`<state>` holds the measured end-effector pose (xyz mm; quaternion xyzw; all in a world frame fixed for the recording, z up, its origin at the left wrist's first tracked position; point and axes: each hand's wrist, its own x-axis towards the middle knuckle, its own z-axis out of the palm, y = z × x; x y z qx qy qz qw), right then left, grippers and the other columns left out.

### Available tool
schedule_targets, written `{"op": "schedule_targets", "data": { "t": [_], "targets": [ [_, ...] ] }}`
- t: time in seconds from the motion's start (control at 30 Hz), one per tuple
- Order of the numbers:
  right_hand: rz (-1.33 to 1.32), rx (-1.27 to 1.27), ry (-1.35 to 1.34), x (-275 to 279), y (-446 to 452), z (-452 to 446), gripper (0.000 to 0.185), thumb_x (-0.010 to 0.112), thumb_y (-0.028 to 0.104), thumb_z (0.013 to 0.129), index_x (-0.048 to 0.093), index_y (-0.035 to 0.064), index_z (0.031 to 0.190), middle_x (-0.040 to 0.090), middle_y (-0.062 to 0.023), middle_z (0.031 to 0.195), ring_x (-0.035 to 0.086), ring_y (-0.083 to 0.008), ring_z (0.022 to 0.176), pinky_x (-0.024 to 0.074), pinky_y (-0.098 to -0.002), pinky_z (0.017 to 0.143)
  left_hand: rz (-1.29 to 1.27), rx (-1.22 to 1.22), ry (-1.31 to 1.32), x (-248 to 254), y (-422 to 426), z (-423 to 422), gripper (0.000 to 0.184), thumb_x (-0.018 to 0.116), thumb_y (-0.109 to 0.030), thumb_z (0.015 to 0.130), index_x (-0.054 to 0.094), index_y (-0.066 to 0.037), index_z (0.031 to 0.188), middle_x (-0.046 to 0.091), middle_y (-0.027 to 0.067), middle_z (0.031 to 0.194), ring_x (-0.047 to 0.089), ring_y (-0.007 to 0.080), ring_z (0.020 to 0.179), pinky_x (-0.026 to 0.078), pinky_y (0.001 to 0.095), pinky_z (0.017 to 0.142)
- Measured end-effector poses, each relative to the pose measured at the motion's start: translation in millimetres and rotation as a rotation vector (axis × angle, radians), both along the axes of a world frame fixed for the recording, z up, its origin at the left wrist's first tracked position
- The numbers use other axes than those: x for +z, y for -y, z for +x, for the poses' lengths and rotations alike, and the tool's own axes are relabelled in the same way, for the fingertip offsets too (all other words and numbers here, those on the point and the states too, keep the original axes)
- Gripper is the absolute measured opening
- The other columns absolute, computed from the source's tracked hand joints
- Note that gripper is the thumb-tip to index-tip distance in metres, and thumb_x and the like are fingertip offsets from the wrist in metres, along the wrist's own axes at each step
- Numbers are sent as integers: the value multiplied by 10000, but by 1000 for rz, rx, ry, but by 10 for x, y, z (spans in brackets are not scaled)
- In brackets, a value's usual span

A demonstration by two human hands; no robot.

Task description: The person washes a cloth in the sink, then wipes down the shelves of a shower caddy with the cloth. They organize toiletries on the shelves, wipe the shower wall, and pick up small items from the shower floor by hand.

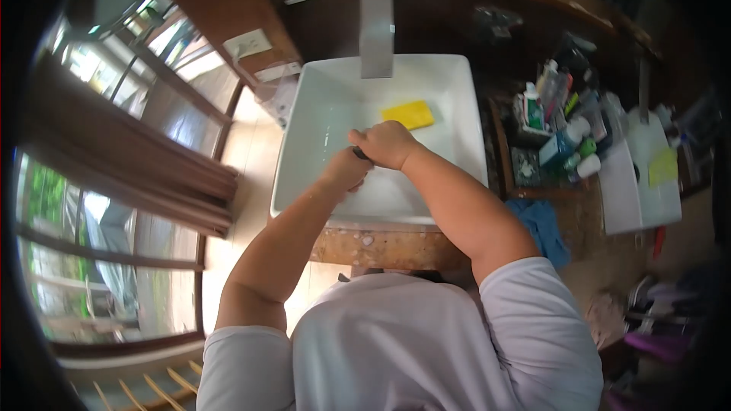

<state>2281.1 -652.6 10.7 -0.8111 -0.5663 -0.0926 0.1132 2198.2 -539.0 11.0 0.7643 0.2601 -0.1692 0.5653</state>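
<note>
Both hands meet over the white rectangular sink [297, 175]. My right hand [387, 144] is closed, its thumb toward the left. Just below and left of it, touching it, is my left hand [349, 170] with fingers curled under and mostly hidden. A small dark thing [361, 153] shows between the hands; its kind cannot be made out. Behind my right hand, a yellow sponge [411, 115] lies in the basin, its near edge partly covered by that hand. Over the sink's back rim reaches a flat metal faucet [376, 38].
Right of the sink, bottles and tubes [560, 122] crowd a tray, with a blue cloth [542, 230] hanging below. Farther right is a second white basin [640, 183] with a yellow-green item [662, 167]. A brown curtain [129, 160] and glass doors stand at the left.
</note>
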Motion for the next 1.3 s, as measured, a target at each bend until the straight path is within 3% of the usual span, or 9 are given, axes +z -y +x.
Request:
{"op": "schedule_targets", "data": {
  "t": [0.17,0.27,0.33,0.37,0.53,0.7,0.8,1.03,1.3],
  "targets": [
    [118,92,13,-171,-42,26,145,522,170,747,444,135,865,597,-99,658,606,-299,610,462,-421,506,7,155,59,-20,133,-149,212,618,-219,744,532,-25,734,517,78,562,510,189,458,368,324,391],
    [132,38,-90,-317,-92,100,127,441,219,818,503,111,843,600,-159,690,594,-369,663,456,-471,570,539,216,251,22,357,-232,175,567,-113,741,522,25,840,600,248,836,573,414,871,454,438,726],
    [63,-89,-450,-432,-102,265,177,424,212,848,527,120,960,604,-204,865,565,-407,811,438,-477,664,679,313,462,-1,474,-336,240,507,-19,680,511,13,918,572,257,950,553,401,907,442,436,780],
    [181,-3,-286,-405,-58,285,174,502,162,809,512,124,978,598,-199,908,561,-413,818,441,-465,676,790,359,675,-75,524,-404,296,508,-34,683,531,-8,977,544,238,1048,520,372,992,432,431,811],
    [483,207,-476,-377,-117,149,590,713,66,658,375,42,1140,502,-142,1031,530,-292,942,416,-353,831,1041,262,674,-188,838,-1041,369,567,-347,754,584,-121,1046,469,147,1223,456,315,1086,298,466,969],
    [54,332,-946,-328,-144,-376,596,639,-3,684,393,89,1219,471,-99,1146,478,-220,1053,377,-310,906,1120,211,857,-449,920,-1776,419,577,-307,772,521,-195,1172,333,134,1354,273,308,1275,221,523,1015],
    [129,270,-876,-224,-138,-454,567,643,40,728,385,81,1231,450,-111,1178,468,-224,1068,370,-323,930,1051,252,560,-679,1116,-2550,457,587,-275,784,474,-205,1222,265,120,1399,168,294,1325,190,551,1020],
    [243,557,-844,602,-460,-1655,417,568,32,829,399,58,1209,454,-83,1150,473,-172,1013,367,-287,905,836,866,65,-1170,1709,-4580,458,604,-271,769,491,-146,1195,357,176,1322,291,352,1251,261,524,985],
    [-198,751,-736,-223,-1020,-2694,311,623,19,752,489,71,1029,480,-50,999,474,-150,916,378,-260,830,174,1362,-119,-1691,2844,-5811,386,564,-257,802,531,-88,1147,564,157,1095,542,284,1021,433,366,863]
  ]
}}
